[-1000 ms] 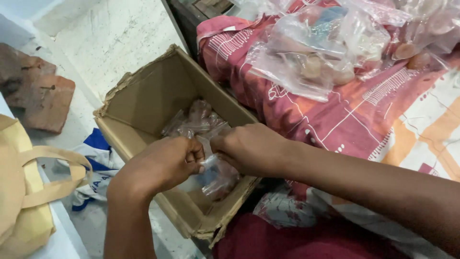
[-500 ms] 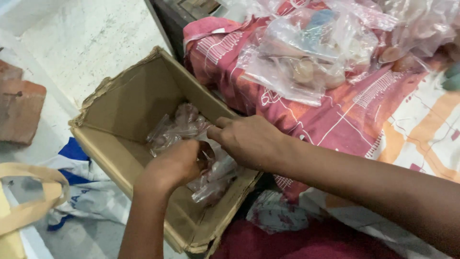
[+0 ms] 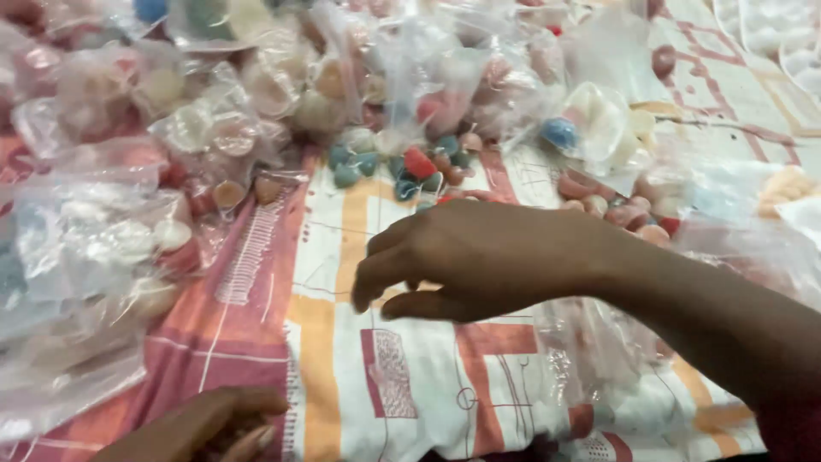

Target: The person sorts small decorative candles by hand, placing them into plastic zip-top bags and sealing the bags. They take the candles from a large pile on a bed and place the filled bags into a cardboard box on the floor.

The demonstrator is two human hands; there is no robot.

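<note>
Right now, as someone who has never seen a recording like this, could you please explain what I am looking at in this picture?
There is no machine here: a person wears a camera on the head, so the one picture looks down at that person's own two bare hands. The right hand hovers over a patterned cloth in pink, orange and white, with fingers loosely curled and nothing in it. The left hand shows only at the bottom edge; whether it holds anything I cannot tell. On the cloth lie many clear plastic bags filled with small round pieces, and a loose heap of small pieces in teal, red and pink sits just beyond the right hand.
</note>
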